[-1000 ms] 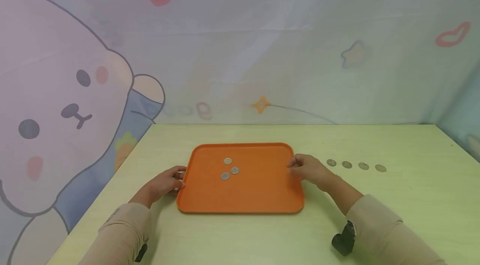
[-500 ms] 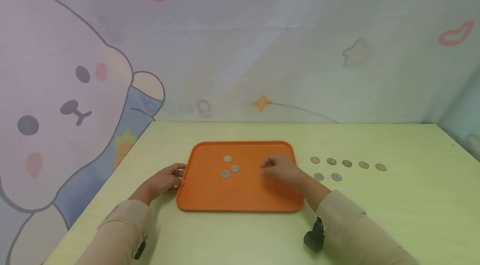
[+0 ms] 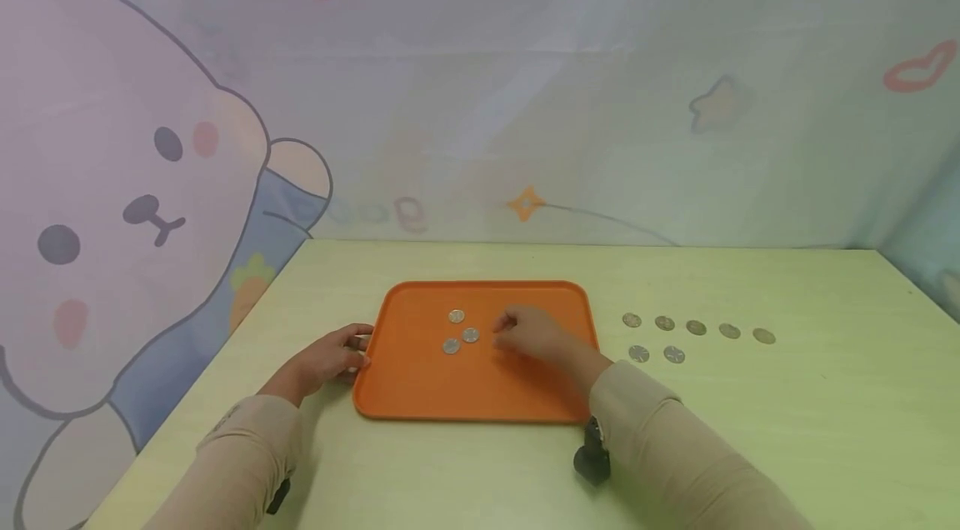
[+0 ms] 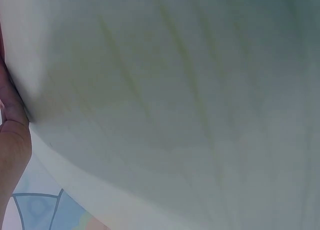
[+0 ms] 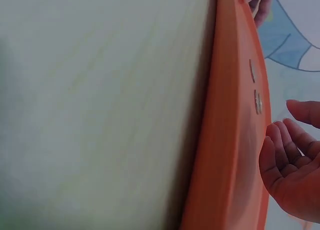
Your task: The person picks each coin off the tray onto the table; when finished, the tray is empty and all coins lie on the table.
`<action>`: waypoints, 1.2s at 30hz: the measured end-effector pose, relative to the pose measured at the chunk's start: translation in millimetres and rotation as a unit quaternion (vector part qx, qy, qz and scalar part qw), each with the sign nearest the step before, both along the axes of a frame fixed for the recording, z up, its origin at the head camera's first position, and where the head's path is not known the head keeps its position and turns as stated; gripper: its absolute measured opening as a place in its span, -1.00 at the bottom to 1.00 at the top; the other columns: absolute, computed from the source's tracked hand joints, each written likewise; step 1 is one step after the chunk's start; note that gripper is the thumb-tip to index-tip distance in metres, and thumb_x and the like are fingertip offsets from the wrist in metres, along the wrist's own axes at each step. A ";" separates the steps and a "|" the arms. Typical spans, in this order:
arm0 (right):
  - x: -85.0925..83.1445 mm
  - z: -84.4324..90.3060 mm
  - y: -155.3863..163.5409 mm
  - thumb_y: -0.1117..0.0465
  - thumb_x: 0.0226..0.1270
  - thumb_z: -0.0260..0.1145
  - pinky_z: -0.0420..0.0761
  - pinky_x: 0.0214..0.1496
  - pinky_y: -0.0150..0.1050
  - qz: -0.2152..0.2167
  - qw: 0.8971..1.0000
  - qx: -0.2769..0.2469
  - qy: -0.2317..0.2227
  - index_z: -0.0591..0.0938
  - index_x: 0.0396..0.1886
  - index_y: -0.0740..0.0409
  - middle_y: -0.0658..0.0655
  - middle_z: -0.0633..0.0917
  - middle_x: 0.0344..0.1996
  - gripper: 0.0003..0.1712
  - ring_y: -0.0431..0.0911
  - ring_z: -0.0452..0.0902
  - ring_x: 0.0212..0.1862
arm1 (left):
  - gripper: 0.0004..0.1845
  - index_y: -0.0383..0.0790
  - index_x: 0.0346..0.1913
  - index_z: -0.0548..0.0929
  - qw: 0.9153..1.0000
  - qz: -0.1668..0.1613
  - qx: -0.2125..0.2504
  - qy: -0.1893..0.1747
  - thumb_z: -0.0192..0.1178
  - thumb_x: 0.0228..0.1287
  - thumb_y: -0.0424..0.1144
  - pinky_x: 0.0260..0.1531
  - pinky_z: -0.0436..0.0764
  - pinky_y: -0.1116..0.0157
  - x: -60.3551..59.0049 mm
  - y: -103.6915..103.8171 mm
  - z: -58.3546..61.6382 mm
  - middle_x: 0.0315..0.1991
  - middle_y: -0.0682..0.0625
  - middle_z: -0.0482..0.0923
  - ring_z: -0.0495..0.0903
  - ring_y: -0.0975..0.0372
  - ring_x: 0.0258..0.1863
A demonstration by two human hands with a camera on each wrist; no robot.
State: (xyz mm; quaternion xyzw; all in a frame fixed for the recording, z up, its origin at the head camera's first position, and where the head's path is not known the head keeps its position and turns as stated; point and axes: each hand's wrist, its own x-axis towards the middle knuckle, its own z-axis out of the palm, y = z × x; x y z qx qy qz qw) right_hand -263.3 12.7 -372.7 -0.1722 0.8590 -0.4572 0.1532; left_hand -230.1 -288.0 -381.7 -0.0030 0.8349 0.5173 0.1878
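Observation:
An orange tray (image 3: 480, 397) lies on the table. Three silver coins sit on it left of centre: a back coin (image 3: 457, 316), a right coin (image 3: 470, 335) and a front coin (image 3: 451, 346). My left hand (image 3: 330, 359) rests at the tray's left rim, fingertips touching the edge; some of its fingers are partly hidden. Over the tray, just right of the coins, is my right hand (image 3: 536, 334). In the right wrist view this hand (image 5: 295, 165) has loosely curled fingers, its thumb apart from them and nothing visible between.
Right of the tray, several coins (image 3: 696, 328) form a back row on the pale table (image 3: 825, 430). Two more coins lie in front: one nearer the tray (image 3: 639, 353) and one farther right (image 3: 674, 355). A cartoon-printed cloth (image 3: 480, 97) hangs behind the table.
My right hand has moved left from the tray's right rim towards the three coins, uncovering coins on the table. The left hand stays at the left rim; the tray coins have not moved.

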 end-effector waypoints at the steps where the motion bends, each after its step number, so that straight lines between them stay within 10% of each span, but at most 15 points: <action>1: -1.9 0.1 -1.7 0.31 0.07 0.19 0.39 -0.46 -0.32 0.002 1.000 0.005 0.003 0.49 -0.30 0.25 0.06 0.51 -0.46 -0.83 -0.13 0.37 -0.48 | -0.44 -0.40 0.19 0.12 1.000 0.001 0.001 -0.001 -0.03 0.08 -0.51 -0.23 0.48 0.18 -0.2 0.0 0.0 -0.03 -0.26 0.23 0.42 0.15 -0.23; 21: -40.5 -9.4 -32.3 0.18 -0.04 0.33 0.40 -0.39 -0.28 0.056 0.993 0.094 0.040 0.53 -0.39 0.17 0.03 0.49 -0.46 -0.78 -0.12 0.37 -0.46 | -0.45 -0.42 0.18 0.12 1.000 0.001 0.003 0.001 -0.03 0.08 -0.51 -0.27 0.49 0.21 1.1 0.3 0.7 -0.05 -0.25 0.24 0.42 0.16 -0.25; 36: -30.2 -1.6 -45.5 0.34 -0.03 0.28 0.34 -0.48 -0.33 0.070 0.978 0.167 0.103 0.46 -0.60 0.19 0.03 0.45 -0.60 -0.86 -0.13 0.30 -0.52 | -0.44 -0.42 0.19 0.11 1.000 0.003 -0.002 -0.003 -0.03 0.08 -0.51 -0.25 0.49 0.20 1.9 1.8 1.8 -0.04 -0.26 0.23 0.41 0.14 -0.24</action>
